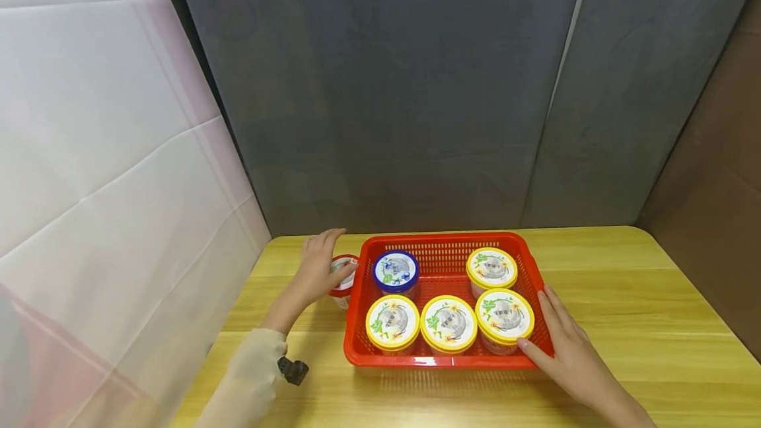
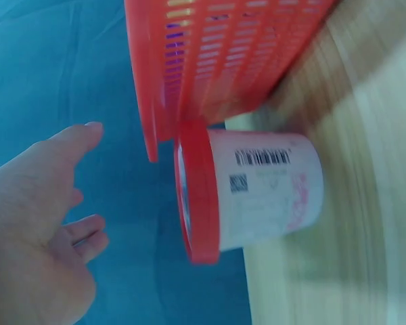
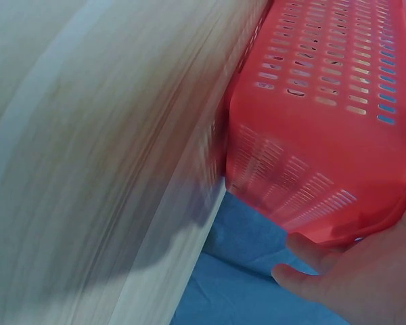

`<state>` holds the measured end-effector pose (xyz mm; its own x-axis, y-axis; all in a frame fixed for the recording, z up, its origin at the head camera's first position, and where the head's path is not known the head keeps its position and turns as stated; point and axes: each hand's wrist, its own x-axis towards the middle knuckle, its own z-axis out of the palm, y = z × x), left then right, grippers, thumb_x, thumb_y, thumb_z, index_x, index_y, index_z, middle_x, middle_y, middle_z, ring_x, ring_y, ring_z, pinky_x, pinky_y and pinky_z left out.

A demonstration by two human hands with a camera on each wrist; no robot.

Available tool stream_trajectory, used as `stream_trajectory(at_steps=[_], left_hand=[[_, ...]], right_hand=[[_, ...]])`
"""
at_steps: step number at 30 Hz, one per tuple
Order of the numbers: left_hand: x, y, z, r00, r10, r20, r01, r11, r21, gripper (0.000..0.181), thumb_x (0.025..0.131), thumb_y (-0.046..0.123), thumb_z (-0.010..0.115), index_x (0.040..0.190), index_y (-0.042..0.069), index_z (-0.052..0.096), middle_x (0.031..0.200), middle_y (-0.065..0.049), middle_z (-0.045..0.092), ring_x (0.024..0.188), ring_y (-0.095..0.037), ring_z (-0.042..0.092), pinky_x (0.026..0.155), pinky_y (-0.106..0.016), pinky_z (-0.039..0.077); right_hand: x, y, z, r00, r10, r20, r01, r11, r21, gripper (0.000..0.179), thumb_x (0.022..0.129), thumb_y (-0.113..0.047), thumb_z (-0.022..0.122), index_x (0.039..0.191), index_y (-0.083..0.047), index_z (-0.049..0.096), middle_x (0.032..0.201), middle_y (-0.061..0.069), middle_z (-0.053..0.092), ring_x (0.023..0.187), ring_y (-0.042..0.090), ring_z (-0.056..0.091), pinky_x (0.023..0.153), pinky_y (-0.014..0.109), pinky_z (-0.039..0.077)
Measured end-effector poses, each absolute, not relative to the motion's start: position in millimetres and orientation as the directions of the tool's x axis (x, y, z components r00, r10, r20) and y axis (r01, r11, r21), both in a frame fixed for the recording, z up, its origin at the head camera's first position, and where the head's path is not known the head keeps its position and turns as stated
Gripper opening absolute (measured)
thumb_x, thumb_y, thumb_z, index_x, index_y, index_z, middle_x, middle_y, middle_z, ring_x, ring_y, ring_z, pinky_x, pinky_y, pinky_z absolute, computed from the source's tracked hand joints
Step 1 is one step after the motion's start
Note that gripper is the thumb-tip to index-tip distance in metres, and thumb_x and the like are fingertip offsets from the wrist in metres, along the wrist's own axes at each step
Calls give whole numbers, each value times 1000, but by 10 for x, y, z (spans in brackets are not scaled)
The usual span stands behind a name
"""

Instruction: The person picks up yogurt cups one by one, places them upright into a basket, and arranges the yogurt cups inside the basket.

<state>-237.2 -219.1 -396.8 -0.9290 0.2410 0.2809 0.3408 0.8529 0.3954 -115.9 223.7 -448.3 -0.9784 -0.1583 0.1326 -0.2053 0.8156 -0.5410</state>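
Note:
A red plastic basket (image 1: 440, 362) stands on the table, holding several yellow-lidded cups (image 1: 448, 323) and one blue-lidded cup (image 1: 396, 269). My right hand (image 1: 571, 345) grips its right rim near the front corner, thumb over the edge and fingers along the outside. In the right wrist view, fingers (image 3: 308, 252) show beside the basket corner. Outside the basket's left wall, a red-lidded white cup (image 2: 264, 186) with a barcode stands on the table. Over that cup my left hand (image 1: 318, 269) hovers with fingers spread; the left wrist view shows a gap between fingers and lid.
The wooden table (image 1: 624, 309) reaches back to a dark grey panel (image 1: 386, 117). A white fabric wall (image 1: 107, 150) borders it on the left, a brown panel (image 1: 713, 170) on the right. A small black device (image 1: 293, 370) sits at the left cuff.

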Motion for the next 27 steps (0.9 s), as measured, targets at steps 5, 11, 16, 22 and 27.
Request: stream_trajectory(at_steps=[5,11,16,22,27], left_hand=[[-2324,-2287,-4027,-938,239,251,326,854,406,78,84,28,77,147,2,39,149,-22,44,137,-42,37,116,-66,27],[-2312,-2385,-4161,-930,265,256,351,847,398,80,82,28,80,145,-1,40,147,-24,47,133,-43,42,114,-64,29],[-2301,-2423,-4254,-933,274,233,349,847,402,81,80,27,81,144,-2,41,146,-26,47,133,-44,43,113,-64,32],[-2271,-2414,-4281,-966,230,119,259,855,450,87,82,35,80,149,3,35,153,-24,41,137,-44,38,114,-64,33],[-2273,-2434,-4316,-964,241,112,265,851,453,88,81,33,80,149,0,34,152,-25,41,138,-45,38,115,-64,31]], right_hand=[[-1159,2235,-4472,-980,-157,126,-200,819,-537,100,92,-54,62,159,-3,9,167,18,6,139,56,32,98,79,34],[-1164,2235,-4469,-981,-155,114,-192,822,-536,100,92,-55,62,159,-3,9,167,18,6,139,56,32,98,79,35],[-1166,2235,-4469,-983,-152,104,-185,823,-537,100,92,-56,61,159,-3,8,167,18,5,140,56,31,98,80,34],[-1162,2230,-4463,-982,-154,112,-190,821,-538,100,92,-55,61,158,-2,10,167,19,7,139,56,32,98,79,34],[-1159,2228,-4469,-980,-156,122,-198,820,-537,99,92,-54,62,158,-2,10,167,19,7,139,56,33,98,79,35]])
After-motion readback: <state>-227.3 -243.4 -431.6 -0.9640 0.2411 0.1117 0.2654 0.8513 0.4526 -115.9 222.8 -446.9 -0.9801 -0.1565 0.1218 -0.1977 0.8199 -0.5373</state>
